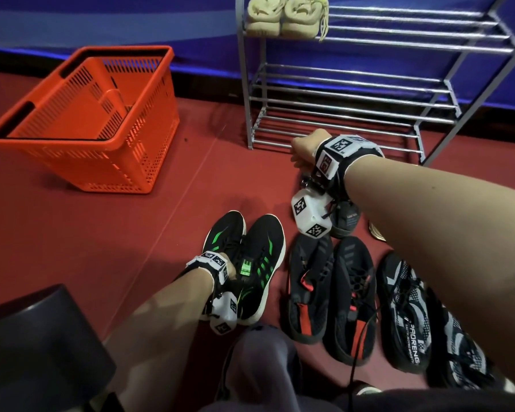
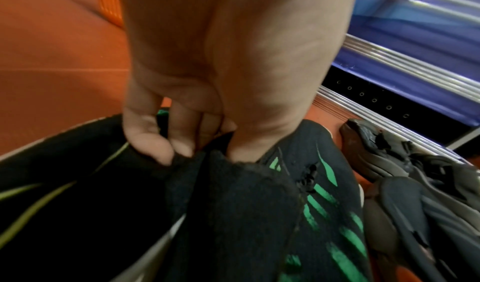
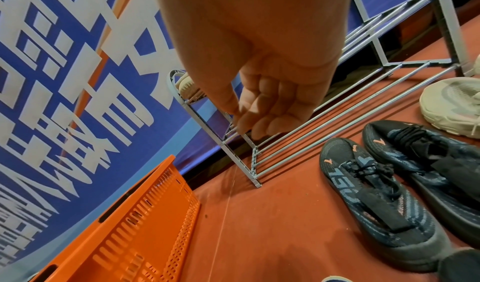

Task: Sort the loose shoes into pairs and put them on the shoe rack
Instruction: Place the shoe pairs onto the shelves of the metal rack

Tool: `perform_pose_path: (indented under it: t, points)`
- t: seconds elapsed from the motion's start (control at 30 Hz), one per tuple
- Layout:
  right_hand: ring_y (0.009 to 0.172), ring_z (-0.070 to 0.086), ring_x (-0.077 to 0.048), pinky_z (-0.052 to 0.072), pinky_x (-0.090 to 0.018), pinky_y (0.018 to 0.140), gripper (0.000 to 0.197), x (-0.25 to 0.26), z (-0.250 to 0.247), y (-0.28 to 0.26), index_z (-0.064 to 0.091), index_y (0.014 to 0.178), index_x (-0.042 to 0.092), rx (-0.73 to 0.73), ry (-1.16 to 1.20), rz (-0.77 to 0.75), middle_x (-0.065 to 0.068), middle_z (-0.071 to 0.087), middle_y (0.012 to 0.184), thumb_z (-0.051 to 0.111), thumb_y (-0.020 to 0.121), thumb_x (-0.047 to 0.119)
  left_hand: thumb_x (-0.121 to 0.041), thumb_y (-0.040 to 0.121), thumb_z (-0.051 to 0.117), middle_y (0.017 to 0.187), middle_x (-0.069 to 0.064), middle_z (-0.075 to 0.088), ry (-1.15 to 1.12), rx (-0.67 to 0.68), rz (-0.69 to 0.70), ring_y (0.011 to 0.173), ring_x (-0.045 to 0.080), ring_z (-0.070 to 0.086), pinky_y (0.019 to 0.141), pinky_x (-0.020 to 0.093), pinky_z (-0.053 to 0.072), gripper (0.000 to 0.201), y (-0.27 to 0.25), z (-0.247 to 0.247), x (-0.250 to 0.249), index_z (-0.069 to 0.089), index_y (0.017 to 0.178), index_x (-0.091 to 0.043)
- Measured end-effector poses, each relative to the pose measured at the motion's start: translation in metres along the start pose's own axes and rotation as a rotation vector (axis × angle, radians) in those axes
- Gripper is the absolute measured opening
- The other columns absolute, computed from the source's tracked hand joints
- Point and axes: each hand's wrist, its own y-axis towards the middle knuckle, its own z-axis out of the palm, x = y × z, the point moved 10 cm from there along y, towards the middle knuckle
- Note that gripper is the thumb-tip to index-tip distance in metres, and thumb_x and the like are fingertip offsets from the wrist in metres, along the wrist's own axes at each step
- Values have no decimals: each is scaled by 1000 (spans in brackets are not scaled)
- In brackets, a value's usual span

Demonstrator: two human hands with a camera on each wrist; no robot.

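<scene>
A pair of black shoes with green stripes (image 1: 265, 248) (image 2: 324, 214) stands side by side on the red floor. My left hand (image 1: 231, 273) (image 2: 200, 152) pinches their two inner collars together, fingers in one shoe and thumb in the other. My right hand (image 1: 302, 150) (image 3: 257, 117) hovers in front of the bottom shelf of the metal shoe rack (image 1: 348, 114) (image 3: 324, 109), fingers curled into the palm and holding nothing. A cream pair (image 1: 283, 16) sits on the rack's top shelf.
A black-and-red pair (image 1: 330, 292) and black-and-white knit shoes (image 1: 408, 316) lie on the floor to the right. One more dark shoe (image 1: 345, 218) shows under my right wrist. A cream shoe (image 3: 451, 105) lies by the rack. An orange basket (image 1: 101, 120) stands at the left, a dark stool (image 1: 36, 346) near me.
</scene>
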Motion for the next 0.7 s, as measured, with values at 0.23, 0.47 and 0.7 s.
perform_pose_path:
  t: [0.23,0.47,0.7]
  points:
    - [26,52,-6,40,-13,35,23,2,-2,-3,63,76,2,10,27,-10,-2,62,46,45,89,10,-23,95,50,123,13,60,-12,-120,161,116,30,56,94,32,42,34,-48,-16,-12,58,121,-2]
    - [37,56,-14,45,-20,41,22,0,-18,-5,61,76,1,-13,43,5,-9,64,65,44,90,6,-22,94,47,115,17,62,-81,-344,321,106,33,59,84,32,46,26,-68,-75,-17,54,111,-4]
    - [67,61,-23,53,-25,60,19,-8,-45,-1,65,94,2,-28,127,-6,-11,67,88,52,89,15,-18,93,49,107,22,62,-126,-583,428,101,37,58,84,38,45,18,-123,-182,-44,53,97,-1]
